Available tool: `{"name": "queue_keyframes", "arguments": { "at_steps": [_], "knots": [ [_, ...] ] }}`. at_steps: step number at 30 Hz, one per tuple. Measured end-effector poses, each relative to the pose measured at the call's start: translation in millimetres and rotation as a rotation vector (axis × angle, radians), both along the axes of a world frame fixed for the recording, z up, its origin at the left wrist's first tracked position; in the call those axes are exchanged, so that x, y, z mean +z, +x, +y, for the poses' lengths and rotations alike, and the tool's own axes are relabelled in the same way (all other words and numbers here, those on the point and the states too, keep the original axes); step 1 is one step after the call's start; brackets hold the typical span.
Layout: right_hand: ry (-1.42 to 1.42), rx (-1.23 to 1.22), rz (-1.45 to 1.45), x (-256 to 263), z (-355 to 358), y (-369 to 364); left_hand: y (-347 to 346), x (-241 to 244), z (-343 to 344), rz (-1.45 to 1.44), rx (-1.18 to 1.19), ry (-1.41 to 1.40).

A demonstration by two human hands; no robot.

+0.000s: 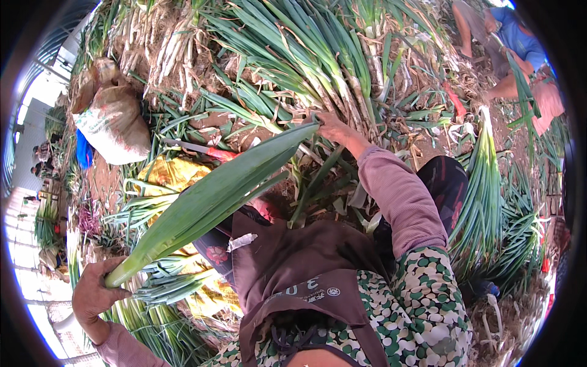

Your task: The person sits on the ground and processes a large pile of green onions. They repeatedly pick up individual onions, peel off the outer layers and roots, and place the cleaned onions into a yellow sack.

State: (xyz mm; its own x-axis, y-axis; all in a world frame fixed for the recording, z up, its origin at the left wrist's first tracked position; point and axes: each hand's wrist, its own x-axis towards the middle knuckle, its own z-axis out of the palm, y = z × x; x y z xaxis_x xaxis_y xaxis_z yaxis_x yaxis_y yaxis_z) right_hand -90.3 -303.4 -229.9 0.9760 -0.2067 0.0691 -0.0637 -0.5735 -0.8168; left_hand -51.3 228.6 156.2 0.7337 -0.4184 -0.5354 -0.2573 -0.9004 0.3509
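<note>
A long green onion stalk with broad green leaves [215, 197] slants across the front of my body. My left hand [98, 293] is closed around its pale lower end at the lower left. At the upper centre, my right hand [332, 128] holds the leaf tips, with its fingers partly hidden. Just beyond the right hand lies a heap of untrimmed green onions [316, 64] with dirty outer skins. A knife with a red handle [222, 154] rests on the litter beyond the held leaves.
A stuffed woven sack [114, 121] stands at the upper left, near yellow sacking [176, 174]. Cleaned green onions [486, 183] lie at the right. A co-worker in a blue top [518, 41] sits at the upper right, handling a stalk. Loose leaves cover much of the ground.
</note>
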Motion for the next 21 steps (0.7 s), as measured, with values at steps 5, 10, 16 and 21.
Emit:
{"name": "queue_keyframes", "arguments": {
  "at_steps": [5, 10, 16, 21],
  "knots": [
    [0.652, 0.015, 0.177, 4.6, 8.3, -8.6, 1.9, -8.9, 15.7, -0.095, -0.047, -0.007],
    [0.692, -0.125, -0.111, 11.3, 33.3, -2.4, -1.5, -11.8, 13.7, -0.114, -0.021, 0.015],
    [-0.068, -0.091, -0.346, 21.0, 70.7, 5.4, -0.5, -22.7, 27.1, -0.060, 0.037, -0.050],
    [-0.387, -0.129, -0.159, 16.4, 85.8, 4.1, 3.4, -41.0, 45.3, -0.026, 0.003, -0.024]
  ]
}}
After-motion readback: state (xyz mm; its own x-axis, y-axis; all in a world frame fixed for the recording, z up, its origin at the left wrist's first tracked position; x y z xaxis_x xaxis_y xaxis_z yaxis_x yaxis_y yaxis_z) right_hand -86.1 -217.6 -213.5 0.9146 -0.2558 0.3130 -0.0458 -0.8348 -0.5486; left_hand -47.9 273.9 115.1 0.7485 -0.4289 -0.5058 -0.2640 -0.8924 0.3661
